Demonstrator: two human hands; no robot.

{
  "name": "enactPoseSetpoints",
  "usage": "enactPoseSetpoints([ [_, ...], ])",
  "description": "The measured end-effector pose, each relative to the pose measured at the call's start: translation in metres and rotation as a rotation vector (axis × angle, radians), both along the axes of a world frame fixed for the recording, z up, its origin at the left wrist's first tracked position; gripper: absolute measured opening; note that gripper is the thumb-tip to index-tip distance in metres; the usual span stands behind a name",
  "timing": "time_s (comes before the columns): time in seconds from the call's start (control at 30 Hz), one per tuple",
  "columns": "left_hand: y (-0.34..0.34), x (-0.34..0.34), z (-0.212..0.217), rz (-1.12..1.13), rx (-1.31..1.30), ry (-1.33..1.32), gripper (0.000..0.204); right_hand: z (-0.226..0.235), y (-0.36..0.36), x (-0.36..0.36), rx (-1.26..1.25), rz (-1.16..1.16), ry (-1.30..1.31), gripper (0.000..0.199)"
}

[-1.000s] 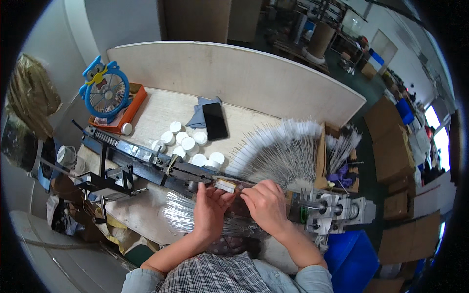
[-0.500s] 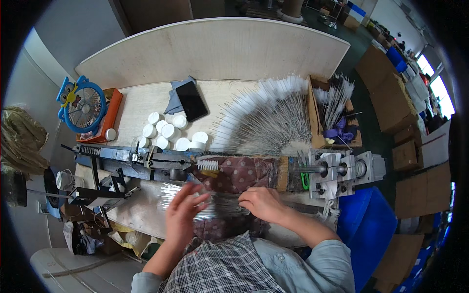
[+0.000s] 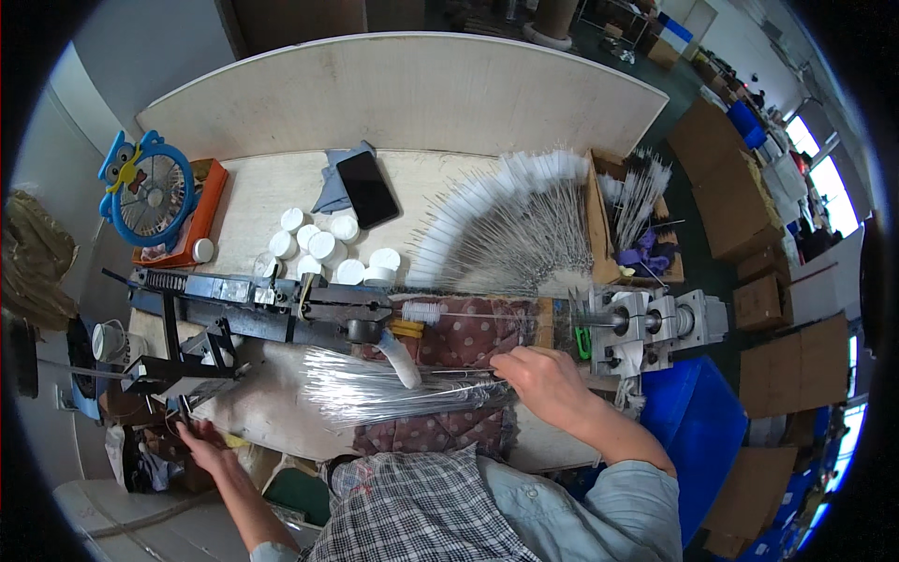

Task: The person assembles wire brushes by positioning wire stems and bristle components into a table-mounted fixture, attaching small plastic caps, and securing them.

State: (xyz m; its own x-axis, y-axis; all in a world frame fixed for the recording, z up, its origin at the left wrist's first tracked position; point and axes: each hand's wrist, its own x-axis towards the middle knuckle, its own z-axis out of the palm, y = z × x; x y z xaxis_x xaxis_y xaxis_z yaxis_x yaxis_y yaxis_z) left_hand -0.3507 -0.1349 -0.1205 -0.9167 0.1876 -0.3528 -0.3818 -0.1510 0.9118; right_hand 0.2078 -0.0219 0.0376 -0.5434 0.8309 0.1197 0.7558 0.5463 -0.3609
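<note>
My right hand (image 3: 545, 379) lies on the right end of a loose bundle of thin metal wires (image 3: 393, 391), fingers curled on them. The bundle rests on a patterned brown cloth (image 3: 468, 337) at the bench's near edge. A white tube brush (image 3: 400, 362) lies just above the wires. Another small brush (image 3: 423, 311) sits in the long black machine rail (image 3: 253, 304). My left hand (image 3: 203, 442) is low at the left, below the bench edge, fingers stretched beside a black frame (image 3: 178, 370); it holds nothing I can see.
Finished white-tipped brushes (image 3: 506, 229) fan out behind the rail. A metal chuck block (image 3: 646, 328) stands right of it. Farther back lie white caps (image 3: 323, 248), a phone (image 3: 367, 187), a blue fan (image 3: 150, 192) and a cardboard box (image 3: 637, 211). A blue bin (image 3: 698, 421) sits at right.
My left hand has left the wire bundle and dropped down to the lower left, below the bench edge. My right hand stays on the wires, a little farther right.
</note>
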Motion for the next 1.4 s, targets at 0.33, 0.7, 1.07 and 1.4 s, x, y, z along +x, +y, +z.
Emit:
enactPoseSetpoints([
  [0.33, 0.099, 0.331, 0.112, -1.226, 0.070, -0.277, 0.028, 0.002, -0.007, -0.003, 0.013, 0.031, -0.154, 0.013],
  [0.7, 0.079, 0.295, 0.172, -1.167, 0.246, -0.720, 0.060, 0.067, 0.019, 0.046, 0.342, -0.263, -0.243, 0.022],
  [1.07, 0.188, 0.439, 0.130, -1.571, 0.174, 1.752, 0.012, 0.031, 0.056, 0.054, 0.104, -0.360, 0.279, 0.012],
  [1.4, 0.187, 0.384, 0.122, -1.451, 0.410, 1.851, 0.031, 0.040, 0.063, 0.053, -0.033, -0.104, 0.237, 0.010],
])
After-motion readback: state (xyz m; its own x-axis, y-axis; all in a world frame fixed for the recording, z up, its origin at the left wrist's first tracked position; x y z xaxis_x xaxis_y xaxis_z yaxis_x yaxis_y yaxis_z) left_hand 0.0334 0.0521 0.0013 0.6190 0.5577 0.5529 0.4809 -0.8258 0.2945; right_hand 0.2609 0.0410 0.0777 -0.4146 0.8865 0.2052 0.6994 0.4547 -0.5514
